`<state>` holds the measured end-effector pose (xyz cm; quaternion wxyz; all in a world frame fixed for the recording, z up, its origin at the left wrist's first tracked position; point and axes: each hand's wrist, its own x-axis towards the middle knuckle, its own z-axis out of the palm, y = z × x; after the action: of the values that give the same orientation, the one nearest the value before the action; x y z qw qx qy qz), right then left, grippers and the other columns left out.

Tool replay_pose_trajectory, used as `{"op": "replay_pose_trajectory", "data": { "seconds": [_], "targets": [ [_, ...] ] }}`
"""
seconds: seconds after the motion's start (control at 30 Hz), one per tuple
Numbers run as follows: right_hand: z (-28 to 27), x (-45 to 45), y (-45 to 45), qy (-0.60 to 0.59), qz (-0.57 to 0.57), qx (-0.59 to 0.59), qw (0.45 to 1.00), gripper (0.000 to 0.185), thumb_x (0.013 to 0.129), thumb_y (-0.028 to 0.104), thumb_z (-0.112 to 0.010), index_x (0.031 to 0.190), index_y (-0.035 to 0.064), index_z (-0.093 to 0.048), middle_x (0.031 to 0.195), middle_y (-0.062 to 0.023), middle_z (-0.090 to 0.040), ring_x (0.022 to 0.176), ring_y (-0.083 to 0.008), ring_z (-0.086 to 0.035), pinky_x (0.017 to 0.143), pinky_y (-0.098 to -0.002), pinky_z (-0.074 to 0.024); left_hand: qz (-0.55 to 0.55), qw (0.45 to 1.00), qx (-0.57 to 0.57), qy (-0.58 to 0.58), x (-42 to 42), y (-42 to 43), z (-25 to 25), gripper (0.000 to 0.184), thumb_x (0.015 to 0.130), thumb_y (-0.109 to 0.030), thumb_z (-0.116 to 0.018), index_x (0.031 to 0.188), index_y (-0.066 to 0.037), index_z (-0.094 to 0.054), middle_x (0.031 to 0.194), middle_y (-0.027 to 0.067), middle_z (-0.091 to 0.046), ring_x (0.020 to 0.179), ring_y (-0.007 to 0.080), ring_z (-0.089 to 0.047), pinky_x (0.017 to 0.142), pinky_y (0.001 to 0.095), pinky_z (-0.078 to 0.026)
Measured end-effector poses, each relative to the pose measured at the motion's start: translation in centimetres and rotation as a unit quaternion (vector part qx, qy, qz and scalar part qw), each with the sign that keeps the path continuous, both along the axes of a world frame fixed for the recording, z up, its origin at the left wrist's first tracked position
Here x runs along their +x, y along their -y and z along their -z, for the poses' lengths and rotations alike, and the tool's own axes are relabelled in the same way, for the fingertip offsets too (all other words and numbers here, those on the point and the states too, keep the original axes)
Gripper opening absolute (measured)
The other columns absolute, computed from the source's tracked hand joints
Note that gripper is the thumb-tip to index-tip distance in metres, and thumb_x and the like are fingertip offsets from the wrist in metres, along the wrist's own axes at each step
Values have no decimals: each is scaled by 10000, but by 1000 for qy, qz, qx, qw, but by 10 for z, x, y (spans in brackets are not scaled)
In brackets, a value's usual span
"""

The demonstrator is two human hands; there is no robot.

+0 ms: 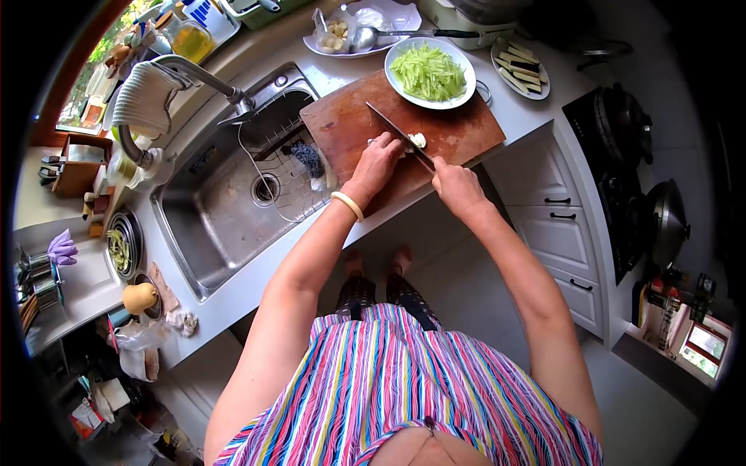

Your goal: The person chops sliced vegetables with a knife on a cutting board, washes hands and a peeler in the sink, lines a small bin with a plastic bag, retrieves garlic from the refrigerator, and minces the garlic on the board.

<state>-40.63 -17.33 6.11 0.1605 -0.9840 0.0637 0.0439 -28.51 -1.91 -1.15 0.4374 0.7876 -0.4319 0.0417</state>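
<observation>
My right hand (458, 187) is closed around the handle of a kitchen knife (388, 123). The blade lies slanted over the wooden cutting board (346, 116), its tip pointing to the back left. Just left of the blade, my left hand (376, 161) has its fingers curled down on the board, with a bit of white showing at the fingertips. Small white pieces, apparently garlic (418, 140), lie right of the blade. At the board's back edge stands a white plate (468, 87) heaped with shredded green vegetable (427, 71).
Left of the board is a steel sink (210, 225) with a wire rack and a faucet (241, 99). Behind are a ladle (365, 36) on a white tray (311, 45) and a plate of cut strips (522, 68). A stove (614, 179) stands at right.
</observation>
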Motion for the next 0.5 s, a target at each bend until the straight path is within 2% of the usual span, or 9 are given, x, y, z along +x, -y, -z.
{"op": "replay_pose_trajectory", "data": {
  "seconds": [0.23, 0.33, 0.5],
  "targets": [
    [2, -3, -4, -22, 22, 14, 999, 127, 854, 129, -488, 918, 23, -456, 701, -234, -620, 718, -426, -614, 677, -526, -486, -3, 1000, 0, 4, -1, -1, 2, 54, 813, -39, -590, 858, -26, -564, 868, 149, -537, 810, 356, -561, 685, 407, -477],
    [6, -5, -7, -23, 32, 19, 999, 133, 855, 133, -487, 922, 23, -457, 702, -239, -618, 718, -431, -613, 675, -530, -484, -10, 999, 19, -35, -1, -3, 2, 50, 812, -55, -576, 859, -42, -566, 879, 144, -543, 830, 342, -566, 719, 402, -474],
    [2, -4, -5, -27, 28, 21, 999, 137, 853, 135, -489, 927, 24, -457, 708, -244, -618, 718, -433, -612, 678, -534, -480, 29, 999, -17, 0, 0, -9, -1, 73, 818, -37, -578, 891, -35, -578, 916, 139, -560, 824, 347, -571, 706, 394, -484]
  ]
}}
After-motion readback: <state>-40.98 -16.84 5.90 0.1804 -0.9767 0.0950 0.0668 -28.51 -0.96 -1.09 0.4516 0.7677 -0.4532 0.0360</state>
